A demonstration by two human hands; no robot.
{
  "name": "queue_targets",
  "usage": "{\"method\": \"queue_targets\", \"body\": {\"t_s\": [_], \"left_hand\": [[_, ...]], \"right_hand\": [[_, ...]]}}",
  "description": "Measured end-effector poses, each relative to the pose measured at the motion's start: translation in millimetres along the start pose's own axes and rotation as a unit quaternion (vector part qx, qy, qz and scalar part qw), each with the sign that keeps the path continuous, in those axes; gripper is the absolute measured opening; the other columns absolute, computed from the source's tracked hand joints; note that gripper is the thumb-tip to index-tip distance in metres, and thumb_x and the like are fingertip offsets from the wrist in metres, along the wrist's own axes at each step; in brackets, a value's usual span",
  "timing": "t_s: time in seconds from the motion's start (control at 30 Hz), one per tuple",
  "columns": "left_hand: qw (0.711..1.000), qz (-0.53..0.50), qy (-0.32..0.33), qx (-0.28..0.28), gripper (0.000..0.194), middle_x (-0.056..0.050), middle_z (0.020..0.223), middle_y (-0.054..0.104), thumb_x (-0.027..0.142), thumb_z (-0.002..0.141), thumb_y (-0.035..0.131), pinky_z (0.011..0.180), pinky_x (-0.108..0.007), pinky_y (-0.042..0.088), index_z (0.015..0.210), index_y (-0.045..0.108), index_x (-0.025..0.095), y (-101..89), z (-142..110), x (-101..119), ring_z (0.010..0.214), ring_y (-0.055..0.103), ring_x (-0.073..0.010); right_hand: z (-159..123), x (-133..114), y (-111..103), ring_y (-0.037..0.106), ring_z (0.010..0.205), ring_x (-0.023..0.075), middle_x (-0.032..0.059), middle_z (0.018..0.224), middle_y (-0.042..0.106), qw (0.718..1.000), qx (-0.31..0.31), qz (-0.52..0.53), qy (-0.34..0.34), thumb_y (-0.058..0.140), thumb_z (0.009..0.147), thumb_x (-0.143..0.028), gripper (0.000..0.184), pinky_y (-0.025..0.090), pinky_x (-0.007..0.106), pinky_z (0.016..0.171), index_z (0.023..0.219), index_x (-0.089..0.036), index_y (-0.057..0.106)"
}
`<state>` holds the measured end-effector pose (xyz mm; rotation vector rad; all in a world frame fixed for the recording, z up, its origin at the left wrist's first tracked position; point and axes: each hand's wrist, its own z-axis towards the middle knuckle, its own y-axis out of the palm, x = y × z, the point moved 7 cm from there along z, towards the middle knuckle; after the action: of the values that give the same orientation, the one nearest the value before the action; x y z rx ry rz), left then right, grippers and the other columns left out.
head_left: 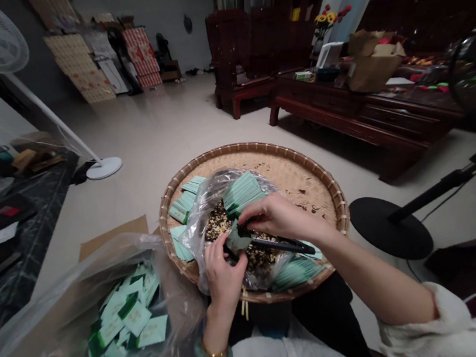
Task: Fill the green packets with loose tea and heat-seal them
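Note:
My left hand (225, 269) is closed around a small pale green packet (237, 239), held upright above the mix. The fingers of my right hand (270, 215) pinch together at the packet's upper edge; dark bits show there, but what they hold is not clear. Just below my right hand lies a long tool with a black handle (289, 245); its far end is hidden. Under both hands, an open clear plastic bag (196, 214) contains a dark and pale dry mix (216, 221). A stack of green packets (243, 191) stands on the mix.
The bag rests in a round woven bamboo tray (308, 174) with more packets (295, 272) around it. To the left, a plastic-lined box (112, 226) holds filled-looking packets (136, 318). Fan bases (104, 168) (391, 228) stand either side; a wooden table (343, 104) is ahead right.

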<state>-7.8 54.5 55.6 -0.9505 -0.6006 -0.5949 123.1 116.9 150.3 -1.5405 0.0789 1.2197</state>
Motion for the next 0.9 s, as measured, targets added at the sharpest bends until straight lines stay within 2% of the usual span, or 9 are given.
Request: {"method": "queue_targets", "body": {"t_s": [0.13,0.33,0.47,0.63,0.73,0.9], "left_hand": [[1.0,0.0,-0.001,0.0,0.041,-0.008,0.097,0.062,0.015,0.068,0.064,0.063,-0.03,0.052,0.109,0.057,0.018,0.1,0,1,0.084,0.059,-0.0215],[1.0,-0.004,-0.008,-0.003,0.042,-0.008,0.096,0.062,0.014,0.067,0.064,0.063,-0.03,0.052,0.109,0.057,0.017,-0.5,1,1,0.08,0.059,-0.0201],[1.0,-0.011,-0.021,-0.003,0.043,-0.008,0.097,0.061,0.013,0.066,0.065,0.063,-0.03,0.052,0.108,0.057,0.017,-1.6,1,0,0.079,0.059,-0.0196],[0.999,-0.023,-0.019,0.012,0.044,-0.007,0.098,0.062,0.015,0.067,0.065,0.064,-0.031,0.052,0.11,0.057,0.019,-3.9,0,-1,0.073,0.06,-0.0178],[0.999,-0.021,0.002,0.034,0.045,-0.008,0.099,0.063,0.017,0.068,0.065,0.069,-0.033,0.052,0.111,0.056,0.019,-7.5,-1,0,0.078,0.061,-0.0197],[0.997,-0.024,0.041,0.055,0.046,-0.01,0.106,0.064,0.018,0.07,0.065,0.078,-0.036,0.051,0.114,0.054,0.018,-10.0,-3,2,0.093,0.061,-0.0231]], "right_hand": [[0,-6,0,0.065,0.074,0.014,0.0018,0.08,0.072,1.0,0.012,-0.001,-0.017,0.063,0.078,-0.015,0.011,0.048,0.025,0.07,0.082,-0.019,0.072],[0,-7,-2,0.066,0.078,0.0148,0.001,0.083,0.072,0.998,0.045,0.002,-0.041,0.062,0.078,-0.014,0.013,0.05,0.028,0.073,0.083,-0.021,0.072],[-3,0,-11,0.066,0.077,0.015,0.0028,0.085,0.072,0.991,0.104,0.085,-0.01,0.063,0.077,-0.017,0.011,0.052,0.028,0.07,0.083,-0.02,0.072],[-6,13,-14,0.065,0.069,0.0143,0.0037,0.078,0.071,0.97,0.149,0.189,0.033,0.063,0.078,-0.025,0.015,0.053,0.027,0.063,0.088,-0.017,0.071],[-6,18,-16,0.065,0.073,0.0158,0.0049,0.082,0.071,0.973,0.165,0.154,0.042,0.062,0.079,-0.025,0.016,0.053,0.029,0.067,0.09,-0.017,0.07],[-5,7,-7,0.061,0.099,0.0183,0.0065,0.109,0.067,0.993,0.104,0.061,0.005,0.052,0.087,-0.024,0.023,0.049,0.035,0.084,0.106,-0.02,0.065]]}}
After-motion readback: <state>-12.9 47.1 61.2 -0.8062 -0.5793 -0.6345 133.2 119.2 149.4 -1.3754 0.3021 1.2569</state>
